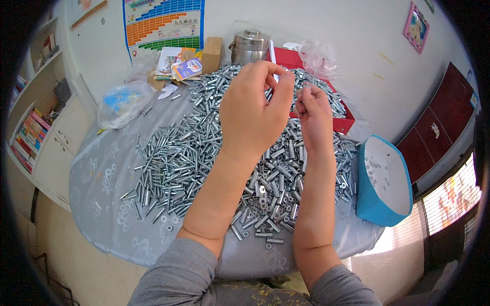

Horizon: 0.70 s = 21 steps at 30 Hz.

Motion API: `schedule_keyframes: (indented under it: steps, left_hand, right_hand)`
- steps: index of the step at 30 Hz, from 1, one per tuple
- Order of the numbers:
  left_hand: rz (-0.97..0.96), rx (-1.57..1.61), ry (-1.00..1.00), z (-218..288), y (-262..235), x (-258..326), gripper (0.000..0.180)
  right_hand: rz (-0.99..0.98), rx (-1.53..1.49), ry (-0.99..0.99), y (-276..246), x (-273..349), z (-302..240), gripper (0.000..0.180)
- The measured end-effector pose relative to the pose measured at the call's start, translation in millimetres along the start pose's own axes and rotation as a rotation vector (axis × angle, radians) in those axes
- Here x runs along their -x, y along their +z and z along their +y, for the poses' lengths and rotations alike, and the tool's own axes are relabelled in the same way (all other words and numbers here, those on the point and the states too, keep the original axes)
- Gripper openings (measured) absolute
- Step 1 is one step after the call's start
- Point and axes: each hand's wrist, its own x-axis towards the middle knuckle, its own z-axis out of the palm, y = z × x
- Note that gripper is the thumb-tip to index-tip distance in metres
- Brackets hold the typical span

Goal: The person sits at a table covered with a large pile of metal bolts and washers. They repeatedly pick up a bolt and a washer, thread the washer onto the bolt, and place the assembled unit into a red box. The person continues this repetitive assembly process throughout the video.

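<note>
Your left hand (251, 104) is raised over the pile of metal fasteners (176, 163), fingers curled; cannot tell whether it holds anything. Your right hand (317, 116), just beside it: thumb and fingers drawn narrow, contents unclear. Pile spreads over the grey tablecloth (109, 219), left of the blue bin (376, 206).

Fastener pile (171, 163) in the middle of the bench (102, 209), left hand (253, 99) and right hand (316, 115) above it. Plastic bag (120, 107) left-rear, canister (250, 48) behind, box (348, 125) right-rear (fasteners in it too), bin (375, 206) at right with rings (372, 165) inside. Bookshelf (60, 158) off left of bench.
</note>
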Motion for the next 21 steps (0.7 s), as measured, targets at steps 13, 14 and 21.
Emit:
schedule_keyframes:
  steps: [13,14,21]
  left_hand:
    - [-0.065,-0.028,-0.067,2.3,8.2,6.1,0.019]
    - [-0.070,-0.022,-0.070,2.6,9.7,6.8,0.019]
    - [-0.164,-0.030,-0.120,0.3,12.0,6.3,0.019]
  right_hand:
    - [-0.089,-0.161,0.174,-18.5,-14.4,9.7,0.029]
    - [-0.057,-0.147,0.150,-16.1,-15.2,10.9,0.030]
    - [-0.069,-0.069,0.097,-18.1,-18.4,10.9,0.026]
